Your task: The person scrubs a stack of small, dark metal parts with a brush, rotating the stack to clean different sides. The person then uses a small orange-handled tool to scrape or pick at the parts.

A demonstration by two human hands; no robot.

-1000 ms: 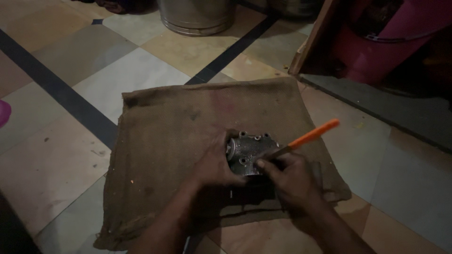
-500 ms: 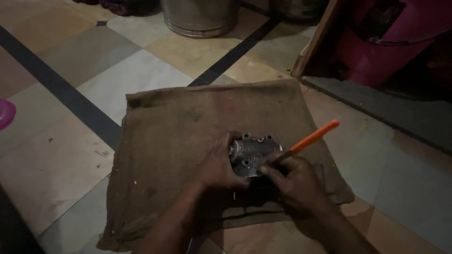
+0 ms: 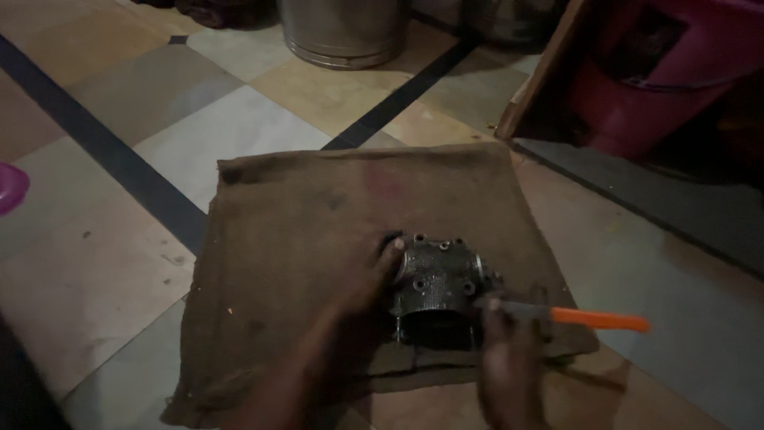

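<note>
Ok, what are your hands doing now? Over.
Left hand steadies metal engine part on burlap sack. Right hand grips orange-handled tool. Nothing blocking.

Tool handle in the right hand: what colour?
Bright orange handle, held by the right hand; clearest in the head view.

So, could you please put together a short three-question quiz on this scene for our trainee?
1. True or false: the metal engine part lies directly on the tiled floor.
2. Which hand holds the orange-handled tool?
3. The left hand touches: A) the steel drum B) the metal part's side C) the pink object

Key: 1. False, it lies on the burlap sack. 2. The right hand. 3. B.
</note>
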